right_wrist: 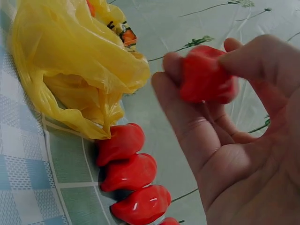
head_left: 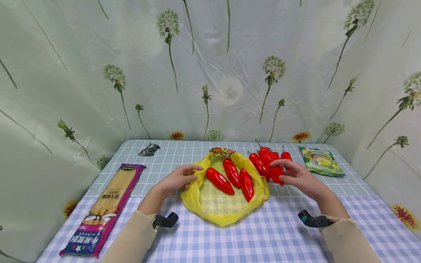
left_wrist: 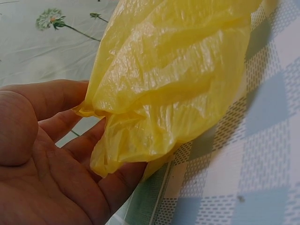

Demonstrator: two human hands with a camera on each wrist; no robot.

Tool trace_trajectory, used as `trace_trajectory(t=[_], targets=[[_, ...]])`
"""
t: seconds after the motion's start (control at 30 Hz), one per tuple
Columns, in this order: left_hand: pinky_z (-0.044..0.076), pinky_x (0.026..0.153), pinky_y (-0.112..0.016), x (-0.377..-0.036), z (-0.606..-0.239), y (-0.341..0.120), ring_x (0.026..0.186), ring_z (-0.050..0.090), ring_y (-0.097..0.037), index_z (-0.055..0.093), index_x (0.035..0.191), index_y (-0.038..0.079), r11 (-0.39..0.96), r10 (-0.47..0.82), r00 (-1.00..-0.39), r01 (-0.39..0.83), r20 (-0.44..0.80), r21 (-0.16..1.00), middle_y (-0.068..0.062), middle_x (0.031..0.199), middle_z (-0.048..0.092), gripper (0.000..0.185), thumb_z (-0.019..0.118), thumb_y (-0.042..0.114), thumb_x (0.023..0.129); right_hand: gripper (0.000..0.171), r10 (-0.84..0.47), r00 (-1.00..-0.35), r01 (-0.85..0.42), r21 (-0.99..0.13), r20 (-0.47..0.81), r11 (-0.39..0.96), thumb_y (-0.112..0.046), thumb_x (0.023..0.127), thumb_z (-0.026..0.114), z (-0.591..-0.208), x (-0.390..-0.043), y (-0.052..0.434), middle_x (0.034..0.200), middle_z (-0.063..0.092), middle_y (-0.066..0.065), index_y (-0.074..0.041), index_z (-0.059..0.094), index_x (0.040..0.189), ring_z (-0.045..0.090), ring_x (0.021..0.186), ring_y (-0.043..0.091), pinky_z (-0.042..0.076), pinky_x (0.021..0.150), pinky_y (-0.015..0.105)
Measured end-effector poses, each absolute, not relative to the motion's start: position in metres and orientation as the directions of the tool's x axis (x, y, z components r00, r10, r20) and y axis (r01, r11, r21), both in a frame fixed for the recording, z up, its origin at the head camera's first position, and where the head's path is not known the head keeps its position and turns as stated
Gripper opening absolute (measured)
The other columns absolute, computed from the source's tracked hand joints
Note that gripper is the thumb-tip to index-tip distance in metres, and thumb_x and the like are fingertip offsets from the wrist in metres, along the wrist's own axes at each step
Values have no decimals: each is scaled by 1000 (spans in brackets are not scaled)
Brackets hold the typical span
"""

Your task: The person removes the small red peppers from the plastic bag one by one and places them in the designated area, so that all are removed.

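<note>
- Dandelion-print cloth [head_left: 230, 69] fills our backdrop, rising past the checked desk [head_left: 210, 243] beyond both grips.
- Over on the left, we see the left grip [head_left: 177, 179] curled in on the edge of a yellow bag [head_left: 222, 220], thin plastic caught among the fingers.
- Between the two grips sits that bag, mouth up, and we count three bagged peppers [head_left: 219, 181] inside, red and glossy.
- Now our right grip [head_left: 299, 179]: drawn in, pinching a red pepper [right_wrist: 206, 75] between thumb and fingers, just right of the bag!
- Just beyond and left of that right grip, loose peppers [head_left: 258, 164] huddle against the bag's side.
- Farther out, we spot a green packet [head_left: 321, 161] beyond and right of the right grip.
- Left of the left grip stretches a long pasta packet [head_left: 108, 197]; a small dark packet [head_left: 149, 149] lies beyond it.
</note>
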State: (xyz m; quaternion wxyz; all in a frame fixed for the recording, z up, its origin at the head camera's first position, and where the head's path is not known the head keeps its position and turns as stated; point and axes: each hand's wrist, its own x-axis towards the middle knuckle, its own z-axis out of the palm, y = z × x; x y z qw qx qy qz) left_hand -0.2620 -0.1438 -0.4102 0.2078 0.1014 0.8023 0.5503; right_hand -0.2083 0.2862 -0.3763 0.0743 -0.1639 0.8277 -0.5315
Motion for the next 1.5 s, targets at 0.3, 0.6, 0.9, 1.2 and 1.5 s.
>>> trace_trajectory(t=[0.3,0.6,0.9,1.2,1.5], targets=[[46,65,-25,-263,-410,-143,87,57,-17,61,135,19,384,390,-894,-62,-222,921,-10,137,59,35,59,17,100,38,-239,-971,-105,-885,-7,454,-30,94,67,-377,-210,284,141,48,19,-14,59,128,47,124,39,57,84,48],[45,64,-24,-264,-410,-143,82,55,-16,61,134,20,382,395,-891,-62,-224,922,-10,136,59,35,59,17,100,37,-174,-985,-71,-865,-19,497,-32,96,66,-378,-212,286,138,49,22,-9,58,123,45,125,41,58,86,43],[46,65,-25,-263,-410,-142,90,57,-19,64,131,23,389,366,-901,-79,-233,918,-8,138,59,33,60,17,99,32,-244,-969,-85,-883,-34,462,-26,96,66,-377,-212,290,129,55,22,-5,58,119,53,118,35,58,84,31],[46,65,-25,-262,-410,-142,90,57,-19,63,131,22,384,370,-900,-79,-232,920,-8,138,59,32,59,17,99,28,-260,-964,-95,-858,-46,505,-24,95,67,-374,-212,298,128,51,21,-6,60,115,44,122,38,58,81,31],[46,65,-24,-263,-411,-142,90,56,-18,62,133,21,395,373,-897,-79,-239,915,-9,137,59,33,59,19,100,28,-279,-959,-111,-855,-41,507,-20,95,67,-374,-211,309,114,59,18,0,60,113,56,104,27,59,77,33]])
